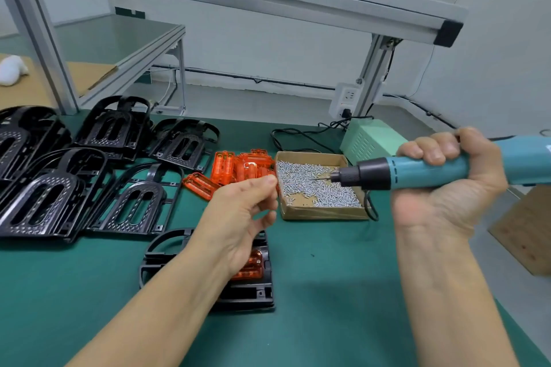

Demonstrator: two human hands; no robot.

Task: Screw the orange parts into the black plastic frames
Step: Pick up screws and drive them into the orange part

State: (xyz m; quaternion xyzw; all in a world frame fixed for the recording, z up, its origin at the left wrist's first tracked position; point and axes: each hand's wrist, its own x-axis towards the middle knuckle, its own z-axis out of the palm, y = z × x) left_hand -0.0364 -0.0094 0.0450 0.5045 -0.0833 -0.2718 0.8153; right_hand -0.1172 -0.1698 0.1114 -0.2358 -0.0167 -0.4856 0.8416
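Two hands hover over the green mat (pixel 328 292). Right hand (pixel 447 185) grips the teal screwdriver (pixel 417 171), its long axis level, bit pointing left over the box of screws (pixel 316 185). Left hand (pixel 241 214) has its fingertips pinched together; what they hold cannot be told. Beneath it lies a black frame (pixel 250 292) with an orange part (pixel 253 265) seated inside.

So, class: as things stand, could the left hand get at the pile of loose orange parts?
Probably yes. The left hand hovers right beside the orange parts, with nothing between them. Its fingertips are pinched together, maybe on a screw, which I cannot make out.
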